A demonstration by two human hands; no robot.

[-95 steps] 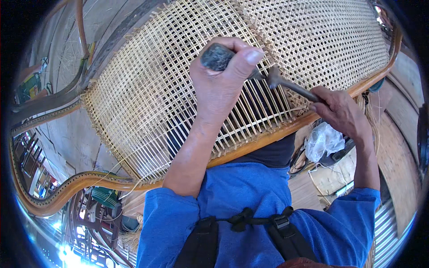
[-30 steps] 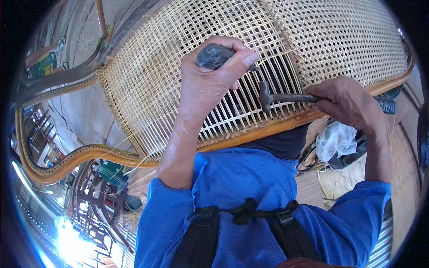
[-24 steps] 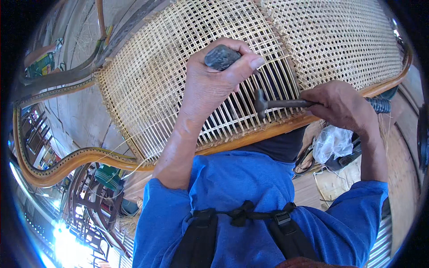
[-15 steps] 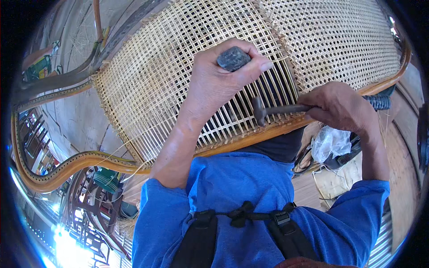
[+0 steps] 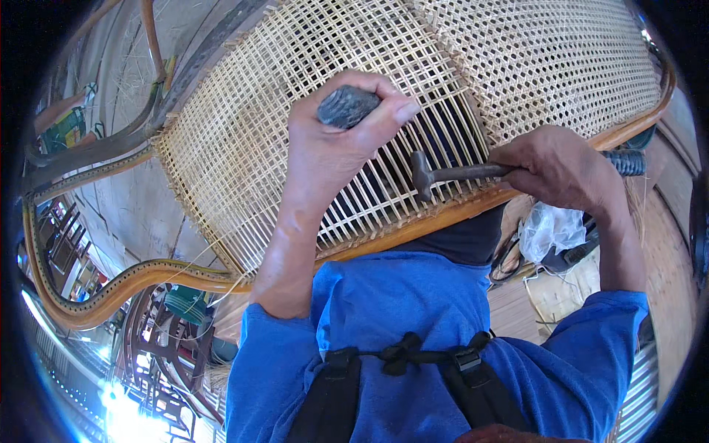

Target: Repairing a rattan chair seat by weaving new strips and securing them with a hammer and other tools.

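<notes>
left hand (image 5: pixel 336 144) closed round a dark stone-like lump (image 5: pixel 347 105), thumb on top, held over the open part of the weave. right hand (image 5: pixel 557 170) closed on the shaft of a small hammer (image 5: pixel 443 174), head pointing down at the strands just above the frame rail.

largest first: cane panel (image 5: pixel 281 125) fills the upper view, tilted against the person's lap; right part already in a dense lace pattern, middle and left only an open square grid. wooden rail (image 5: pixel 436 218) runs along the near edge, touching the blue shirt (image 5: pixel 413 325). hammer head sits in the gap between strands near the boundary of dense and open weave. lump is smallest, mostly hidden in the fist.

judgement on doing it well: keep taps light and square to the strands so the cane is nudged, not crushed; work close to the rail where strands are stiffest; keep the left hand clear of the hammer's path; check spacing against neighbouring rows. risk: a glancing blow could split a strand.

white plastic bag (image 5: pixel 550 229) on floor at right.
</notes>
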